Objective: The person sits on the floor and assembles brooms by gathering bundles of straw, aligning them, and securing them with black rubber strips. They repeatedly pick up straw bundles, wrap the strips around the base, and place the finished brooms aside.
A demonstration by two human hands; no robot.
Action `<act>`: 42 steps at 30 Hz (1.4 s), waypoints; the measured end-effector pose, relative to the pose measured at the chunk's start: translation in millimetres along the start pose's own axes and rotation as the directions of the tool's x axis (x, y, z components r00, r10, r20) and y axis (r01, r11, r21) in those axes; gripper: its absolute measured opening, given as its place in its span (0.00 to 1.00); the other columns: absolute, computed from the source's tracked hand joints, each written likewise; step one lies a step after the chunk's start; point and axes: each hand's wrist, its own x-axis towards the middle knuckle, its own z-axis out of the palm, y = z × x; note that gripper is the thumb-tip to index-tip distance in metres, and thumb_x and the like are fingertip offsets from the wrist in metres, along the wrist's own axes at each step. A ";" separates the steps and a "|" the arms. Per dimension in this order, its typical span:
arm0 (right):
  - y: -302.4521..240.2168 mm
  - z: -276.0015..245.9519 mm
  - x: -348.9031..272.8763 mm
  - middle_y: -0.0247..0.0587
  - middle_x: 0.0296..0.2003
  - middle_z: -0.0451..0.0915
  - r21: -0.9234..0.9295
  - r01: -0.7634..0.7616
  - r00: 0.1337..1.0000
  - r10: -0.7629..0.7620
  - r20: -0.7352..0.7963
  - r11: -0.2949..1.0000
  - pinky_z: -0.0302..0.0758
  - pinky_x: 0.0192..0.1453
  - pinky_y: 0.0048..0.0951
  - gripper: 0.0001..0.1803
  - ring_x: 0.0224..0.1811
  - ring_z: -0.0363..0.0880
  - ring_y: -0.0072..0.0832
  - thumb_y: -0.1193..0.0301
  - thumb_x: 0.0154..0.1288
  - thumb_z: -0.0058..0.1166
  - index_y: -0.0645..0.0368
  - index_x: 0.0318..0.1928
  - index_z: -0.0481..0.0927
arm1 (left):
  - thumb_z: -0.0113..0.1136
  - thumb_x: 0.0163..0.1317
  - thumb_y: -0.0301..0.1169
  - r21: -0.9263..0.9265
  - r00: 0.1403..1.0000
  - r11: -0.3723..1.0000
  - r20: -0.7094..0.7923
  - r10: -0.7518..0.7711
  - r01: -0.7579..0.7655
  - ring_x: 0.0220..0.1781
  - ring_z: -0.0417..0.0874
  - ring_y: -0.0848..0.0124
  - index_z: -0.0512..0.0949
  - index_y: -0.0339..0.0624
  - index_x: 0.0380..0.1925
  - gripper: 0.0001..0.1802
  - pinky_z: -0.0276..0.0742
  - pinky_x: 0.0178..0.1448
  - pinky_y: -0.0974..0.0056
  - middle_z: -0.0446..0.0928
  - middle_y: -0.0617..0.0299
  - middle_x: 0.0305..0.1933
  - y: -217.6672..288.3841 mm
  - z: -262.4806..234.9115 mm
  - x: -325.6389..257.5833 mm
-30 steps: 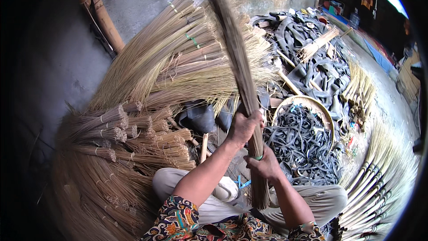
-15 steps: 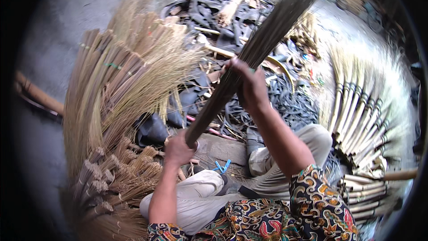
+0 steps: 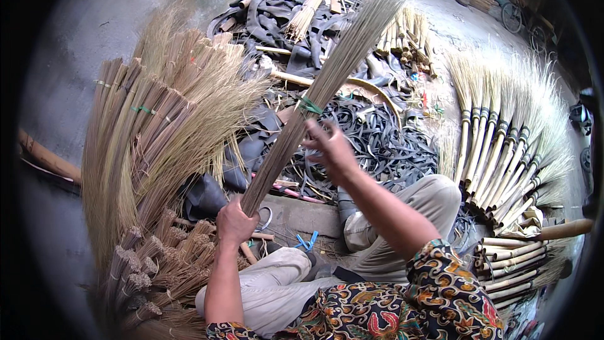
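Observation:
A long bundle of grass stalks [image 3: 289, 135] slants up and to the right in front of me, its feathery end far off. Round its middle runs a green tie [image 3: 309, 106]. My left hand [image 3: 236, 221] is wrapped about the thick lower end. Just right of the bundle, below the tie, my right hand [image 3: 333, 151] has its fingers spread and slightly curled; it does not grip the stalks.
To the left stand several grass bundles [image 3: 151, 113], with cut stalk ends [image 3: 135, 258] below. Black rubber strips [image 3: 377, 145] heap up ahead. Finished brooms [image 3: 497, 151] fan out at right, above a stack of broom handles [image 3: 513, 264]. A blue tie [image 3: 307, 240] lies near my legs.
My right hand has let go of the bundle and opened beside it. The bundle has shifted slightly left and its upper end has come down into view. My left hand keeps its hold.

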 end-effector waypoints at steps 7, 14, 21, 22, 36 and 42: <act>-48.4 -42.0 79.2 0.36 0.27 0.74 0.613 0.288 0.957 -0.197 -0.212 0.736 0.83 0.37 0.36 0.10 0.27 0.77 0.29 0.68 0.80 0.52 0.61 0.40 0.72 | 0.74 0.53 0.33 0.255 0.970 0.961 -0.183 0.160 -0.110 0.43 0.87 0.45 0.80 0.44 0.40 0.16 0.80 0.48 0.44 0.85 0.48 0.39 -99.0 -30.9 -15.7; -233.9 -244.9 133.6 0.63 0.76 0.59 0.203 0.413 0.763 -0.215 -0.610 0.888 0.69 0.75 0.66 0.50 0.78 0.61 0.55 0.44 0.72 0.61 0.54 0.82 0.52 | 0.70 0.51 0.25 0.168 0.882 0.932 -0.411 -0.230 0.322 0.54 0.84 0.39 0.78 0.34 0.54 0.27 0.78 0.58 0.47 0.83 0.38 0.48 -233.2 -98.4 -83.5; -155.1 -187.0 161.1 0.57 0.70 0.69 0.146 0.214 0.835 -0.103 -0.540 0.966 0.78 0.66 0.60 0.37 0.61 0.81 0.53 0.52 0.79 0.53 0.62 0.75 0.61 | 0.71 0.56 0.28 -0.608 0.922 0.761 -0.120 -0.369 0.226 0.36 0.84 0.64 0.75 0.28 0.50 0.24 0.85 0.41 0.60 0.80 0.52 0.41 -175.6 -70.4 -19.0; -122.8 -152.3 158.7 0.57 0.61 0.77 0.071 0.163 0.898 -0.118 -0.425 0.984 0.86 0.53 0.48 0.31 0.52 0.86 0.46 0.54 0.80 0.51 0.66 0.69 0.67 | 0.73 0.58 0.31 -0.592 0.917 0.741 -0.007 -0.399 0.318 0.34 0.83 0.70 0.74 0.29 0.47 0.23 0.85 0.35 0.68 0.79 0.55 0.38 -154.7 -63.4 0.8; 235.0 -62.7 -22.1 0.37 0.38 0.88 -0.485 -0.386 0.912 0.405 -0.070 0.785 0.80 0.45 0.30 0.20 0.36 0.84 0.24 0.60 0.64 0.74 0.63 0.48 0.88 | 0.72 0.57 0.32 -0.514 0.549 0.275 0.833 -0.065 0.812 0.37 0.90 0.57 0.81 0.27 0.50 0.24 0.88 0.40 0.52 0.86 0.50 0.41 8.7 238.4 -11.4; 266.0 -81.7 -18.4 0.39 0.37 0.88 -0.101 -0.575 0.814 0.580 0.024 0.812 0.85 0.42 0.36 0.11 0.34 0.86 0.28 0.66 0.75 0.59 0.61 0.48 0.85 | 0.72 0.63 0.32 -0.612 0.616 0.108 0.788 -0.003 0.784 0.40 0.91 0.58 0.79 0.33 0.55 0.23 0.90 0.43 0.51 0.87 0.50 0.45 -11.3 236.8 -25.6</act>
